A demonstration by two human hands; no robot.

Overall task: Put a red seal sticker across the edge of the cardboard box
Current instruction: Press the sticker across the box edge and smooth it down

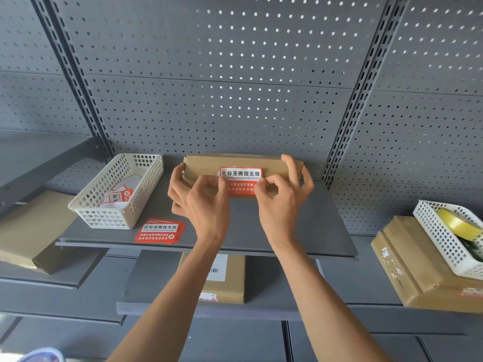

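A flat brown cardboard box lies on the grey shelf, against the pegboard. A red and white seal sticker sits on the box, folded from the top over the front edge. My left hand holds the box's left end, its thumb and forefinger pinching the sticker's left side. My right hand grips the box's right end, fingers over the top, thumb and forefinger on the sticker's right side.
A stack of red seal stickers lies at the shelf's front left, beside a white basket with sticker sheets. Boxes sit on the lower shelf, at the left and at the right, under a basket with yellow tape.
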